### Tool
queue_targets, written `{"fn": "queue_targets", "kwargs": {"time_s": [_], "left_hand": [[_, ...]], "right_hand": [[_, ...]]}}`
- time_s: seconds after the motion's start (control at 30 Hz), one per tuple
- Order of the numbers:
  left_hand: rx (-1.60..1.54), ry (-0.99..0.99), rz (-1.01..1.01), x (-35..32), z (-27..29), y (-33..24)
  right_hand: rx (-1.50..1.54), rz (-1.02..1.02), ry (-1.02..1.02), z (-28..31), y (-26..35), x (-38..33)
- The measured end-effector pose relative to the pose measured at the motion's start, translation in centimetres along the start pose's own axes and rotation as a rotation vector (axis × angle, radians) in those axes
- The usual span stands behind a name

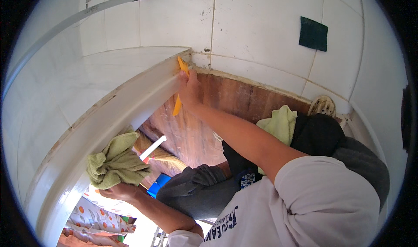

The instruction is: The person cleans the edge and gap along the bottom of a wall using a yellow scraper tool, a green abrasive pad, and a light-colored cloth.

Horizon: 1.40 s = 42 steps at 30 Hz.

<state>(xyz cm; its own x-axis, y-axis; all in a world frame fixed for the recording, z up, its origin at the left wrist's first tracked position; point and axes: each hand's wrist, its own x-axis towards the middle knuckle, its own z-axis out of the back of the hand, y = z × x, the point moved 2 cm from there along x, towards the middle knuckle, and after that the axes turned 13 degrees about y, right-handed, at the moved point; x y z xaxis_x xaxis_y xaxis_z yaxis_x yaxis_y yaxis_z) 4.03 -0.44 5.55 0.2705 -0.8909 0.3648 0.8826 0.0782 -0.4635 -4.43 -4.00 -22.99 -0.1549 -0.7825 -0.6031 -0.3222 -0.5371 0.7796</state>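
White glossy wall tiles (261, 25) meet a pale curved ledge (109, 116) with a worn, brownish edge; below it runs reddish wood panelling (244, 99). Right hand (189, 88) reaches far forward and closes around a yellow plastic scraper (178, 101), thin and flat, its long axis running up and down, its tip pressed into the corner where ledge and tiles join. Left hand (122, 190) sits nearer the body, low on the ledge, clutching a crumpled green terry cloth (115, 162) against it. Another green cloth (281, 123) lies on the person's dark-trousered lap. A dark green pad (313, 33) clings to the tiles; a broom (159, 153) lies below.
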Motion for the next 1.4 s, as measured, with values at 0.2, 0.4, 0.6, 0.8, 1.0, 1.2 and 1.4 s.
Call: {"fn": "queue_targets", "kwargs": {"time_s": [0.2, 0.4, 0.6, 0.8, 1.0, 1.2, 1.4], "left_hand": [[0.01, 0.009, 0.005, 0.1, 0.1, 0.2], [-0.002, -0.021, 0.005, 0.0, 0.0, 0.2], [0.018, -0.018, 0.012, 0.0, -0.4, -0.1], [-0.032, 0.02, 0.057, 0.0, 0.7, 0.9], [-0.073, 0.027, 0.048, -0.1, 0.3, 0.6], [-0.073, -0.007, 0.059, -0.2, -0.1, 0.0], [-0.084, 0.038, 0.031, 0.0, 0.3, 0.6]], "right_hand": [[0.028, -0.163, -0.003, 0.0, 1.1, 2.2], [0.053, -0.146, -0.006, 0.0, 1.3, 2.1], [0.047, -0.07, -0.033, -0.7, -0.3, 2.2], [0.078, -0.077, -0.022, -0.5, 0.4, 1.6], [0.087, -0.067, -0.035, -0.5, 0.1, 1.7], [0.101, -0.122, -0.021, 0.0, 0.6, 2.2], [0.079, -0.068, -0.022, 0.0, 0.3, 2.7]]}}
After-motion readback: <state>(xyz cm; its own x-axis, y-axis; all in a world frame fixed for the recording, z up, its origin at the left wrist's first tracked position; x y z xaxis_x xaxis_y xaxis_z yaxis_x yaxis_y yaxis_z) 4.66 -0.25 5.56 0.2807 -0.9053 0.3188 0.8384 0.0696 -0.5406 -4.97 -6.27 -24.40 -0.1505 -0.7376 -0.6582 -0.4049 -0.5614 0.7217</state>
